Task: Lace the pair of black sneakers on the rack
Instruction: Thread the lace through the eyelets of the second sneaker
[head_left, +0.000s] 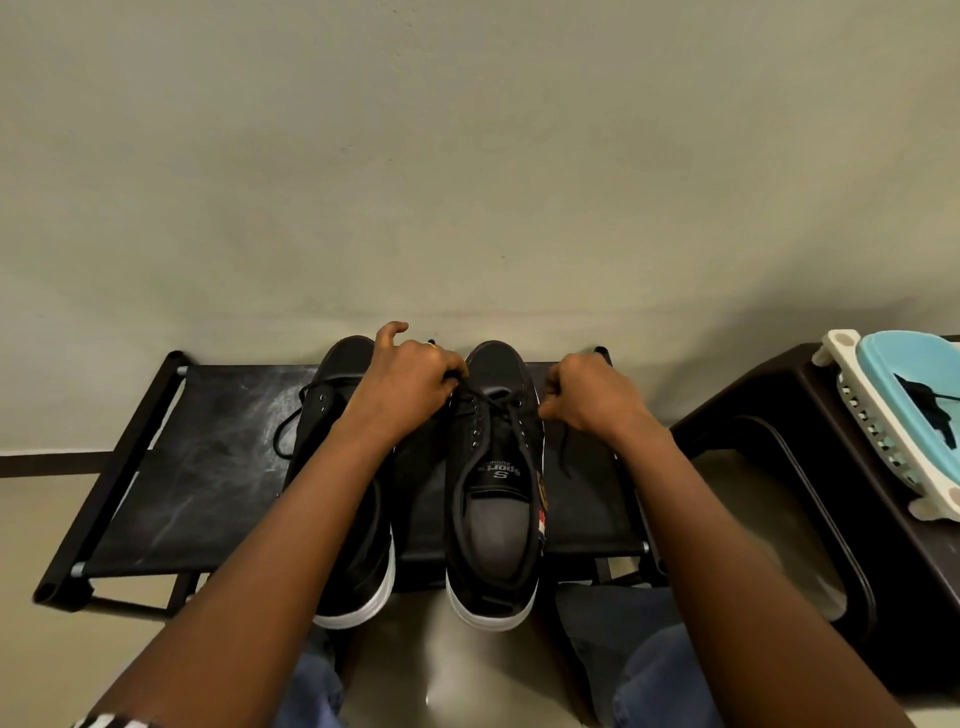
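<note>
— What's closest to you?

— Your knees in blue jeans (660, 675), then the rack (197, 467) with both sneakers on it, heels toward you.

— And your hands?

— Your left hand (410, 384) lies over the left sneaker (358, 582), fingers curled, pinching the lace (493, 402) of the right sneaker (493, 499). Your right hand (592, 395) is curled tight on the lace's other end.

— Beyond?

— The wall (467, 156); at right, a dark stool (810, 467) holding a blue basin (904, 384).
</note>
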